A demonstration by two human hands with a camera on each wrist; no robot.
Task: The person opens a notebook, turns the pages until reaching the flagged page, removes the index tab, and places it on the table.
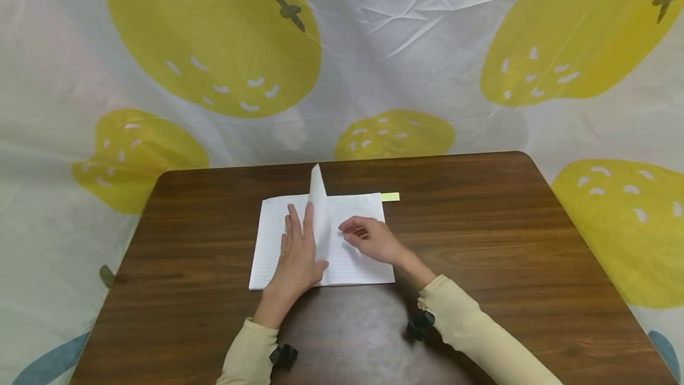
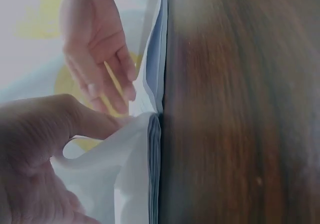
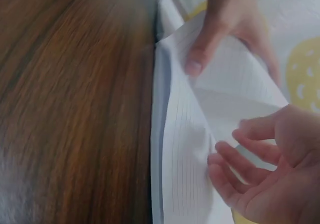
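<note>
An open lined notebook (image 1: 355, 257) lies on the brown table (image 1: 481, 242). One page (image 1: 319, 201) stands upright at the spine. My left hand (image 1: 299, 248) rests on the left page and holds that raised leaf between thumb and fingers. In the right wrist view its thumb (image 3: 197, 54) lies on the front of the lined page (image 3: 185, 149), with the fingers behind. My right hand (image 1: 371, 237) hovers over the right page, fingers loosely curled and holding nothing; it also shows in the left wrist view (image 2: 95, 44). The page stack's edge (image 2: 154, 154) is close up there.
A yellow sticky tab (image 1: 390, 196) juts out at the notebook's far right corner. A white cloth with yellow fruit shapes (image 1: 214, 34) hangs behind the table. Black wrist cameras (image 1: 419, 324) sit on both sleeves.
</note>
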